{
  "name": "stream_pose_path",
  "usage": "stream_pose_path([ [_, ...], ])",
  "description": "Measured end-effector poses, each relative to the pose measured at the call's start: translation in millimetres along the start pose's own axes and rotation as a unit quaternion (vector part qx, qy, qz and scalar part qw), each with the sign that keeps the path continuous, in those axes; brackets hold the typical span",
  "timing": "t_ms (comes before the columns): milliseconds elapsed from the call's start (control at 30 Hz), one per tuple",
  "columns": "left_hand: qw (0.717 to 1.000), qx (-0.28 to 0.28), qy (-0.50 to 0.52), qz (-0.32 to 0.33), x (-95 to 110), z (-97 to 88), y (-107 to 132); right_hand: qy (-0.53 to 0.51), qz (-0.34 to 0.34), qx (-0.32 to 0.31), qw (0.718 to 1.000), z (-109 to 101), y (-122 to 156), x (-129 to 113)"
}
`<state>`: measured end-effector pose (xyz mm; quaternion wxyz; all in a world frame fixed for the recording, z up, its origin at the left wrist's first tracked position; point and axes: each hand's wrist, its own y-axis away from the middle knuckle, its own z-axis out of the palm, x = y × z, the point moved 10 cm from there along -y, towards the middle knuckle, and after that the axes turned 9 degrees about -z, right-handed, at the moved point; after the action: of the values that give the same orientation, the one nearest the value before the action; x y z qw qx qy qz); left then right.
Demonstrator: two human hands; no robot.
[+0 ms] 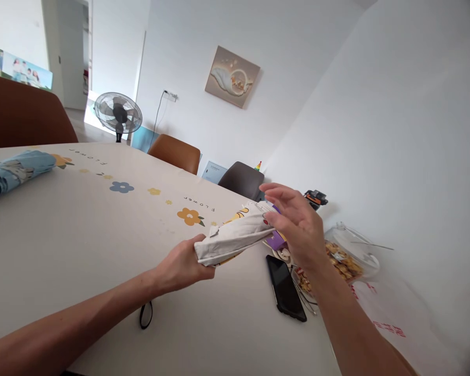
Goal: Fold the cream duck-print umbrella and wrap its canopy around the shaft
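Observation:
My left hand [182, 263] is closed around one end of a folded white umbrella [235, 235] with a yellow and red print, held a little above the table. My right hand [297, 222] is at the umbrella's far end, its fingers spread and stretched out over the fabric, the thumb side touching it. A purple bit [276, 240] shows just under the right hand.
The table [82, 245] has a cream cloth with flower prints. A black phone [285, 287] lies near the right arm, beside a clear jar of snacks [347, 258]. A blue folded umbrella [13, 169] lies far left. Chairs [176, 152] and a fan [118, 114] stand beyond.

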<state>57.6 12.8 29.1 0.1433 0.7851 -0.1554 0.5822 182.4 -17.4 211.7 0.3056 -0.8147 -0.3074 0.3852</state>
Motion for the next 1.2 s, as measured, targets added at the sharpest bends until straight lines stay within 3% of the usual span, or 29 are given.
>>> stream_pose_path([
  [167,0.984,0.104,-0.144,0.021,5.5,-15.1,3.1,0.119,-0.048,-0.054,0.99,3.1,11.7,-10.4],
  [367,0.977,0.107,-0.184,0.028,4.5,-12.9,2.4,0.162,-0.088,-0.076,0.98,11.4,16.3,-14.8],
  [500,0.976,0.107,-0.183,0.039,5.1,-12.7,2.8,0.163,-0.089,-0.044,0.982,11.6,17.3,-16.2],
  [633,0.977,0.115,-0.176,0.032,3.9,-14.9,1.3,0.162,-0.021,-0.021,0.986,14.2,14.9,7.8],
  [700,0.99,0.069,-0.122,-0.001,-3.3,-8.6,-2.2,0.158,0.045,0.005,0.986,13.2,11.9,29.8],
  [800,0.996,-0.06,0.023,-0.063,-13.6,11.8,-4.6,0.126,0.117,0.099,0.98,2.0,8.2,51.5],
  [933,0.961,-0.144,0.208,-0.11,-13.6,19.1,-2.9,0.075,0.087,0.229,0.967,-18.1,10.4,38.1],
  [1000,0.932,-0.185,0.289,-0.113,-9.2,21.2,-1.4,0.087,0.085,0.21,0.97,-16.8,15.1,31.0],
  [1100,0.885,-0.245,0.376,-0.123,-5.5,27.1,2.1,0.1,0.139,0.137,0.976,-4.1,30.8,40.6],
  [1200,0.847,-0.286,0.426,-0.137,-5.3,33.3,5.5,0.018,0.199,0.148,0.969,7.1,54.6,61.1],
])
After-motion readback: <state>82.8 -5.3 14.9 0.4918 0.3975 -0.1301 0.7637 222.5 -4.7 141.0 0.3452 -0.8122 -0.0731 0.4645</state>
